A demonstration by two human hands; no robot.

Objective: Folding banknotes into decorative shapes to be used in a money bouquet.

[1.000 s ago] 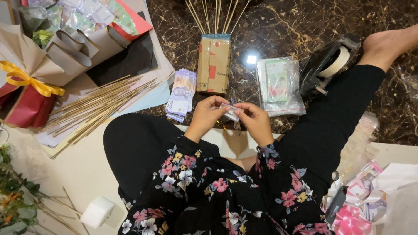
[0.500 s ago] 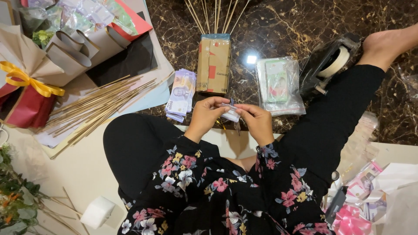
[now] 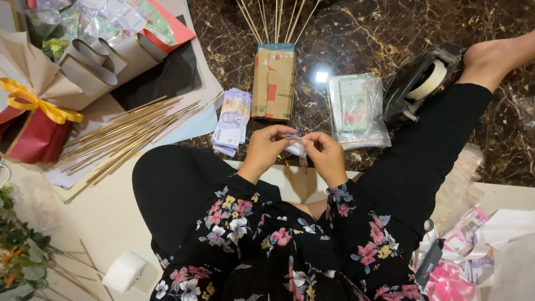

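Observation:
I sit on the floor in black trousers and a floral top. My left hand (image 3: 267,149) and my right hand (image 3: 326,156) meet above my lap, both pinching a small folded banknote in a clear sleeve (image 3: 297,146). A stack of banknotes (image 3: 231,121) lies just left of my left hand. A brown cardboard packet (image 3: 273,82) with thin sticks poking out behind it lies ahead of my hands.
A clear bag of notes (image 3: 356,108) and a black tape dispenser (image 3: 423,83) lie right of the packet. A bundle of wooden skewers (image 3: 125,136), brown wrapping paper, a red wrap with yellow ribbon (image 3: 30,120) sit left. A white tape roll (image 3: 123,271), pink ribbon (image 3: 448,281).
My fingers have shifted slightly on the small note, turning it more edge-on between both hands. Everything else stays where it was.

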